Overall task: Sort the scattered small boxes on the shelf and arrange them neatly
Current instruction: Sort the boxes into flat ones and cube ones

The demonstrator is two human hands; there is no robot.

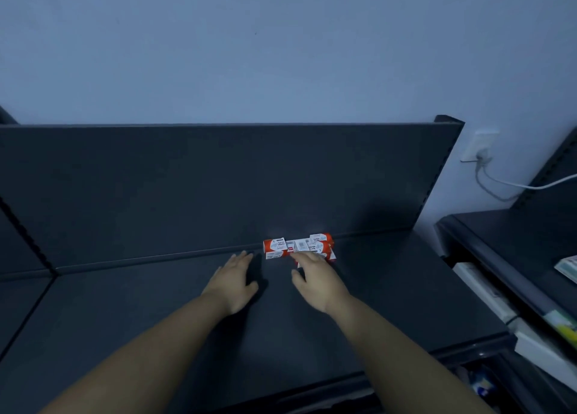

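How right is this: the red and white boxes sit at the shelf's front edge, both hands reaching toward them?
Wrong place: the head view shows the red and white boxes at the back of the shelf, by its rear panel. The left hand and right hand reach toward them.

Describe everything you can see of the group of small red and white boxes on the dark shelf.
The small boxes are red and white, cardboard-looking cartons with printed white labels. They lie bunched in a rough row, some stacked, on the dark shelf close against its back panel. Fingers of the right hand reach over the front ones; the left hand lies flat to their left, apart from them.
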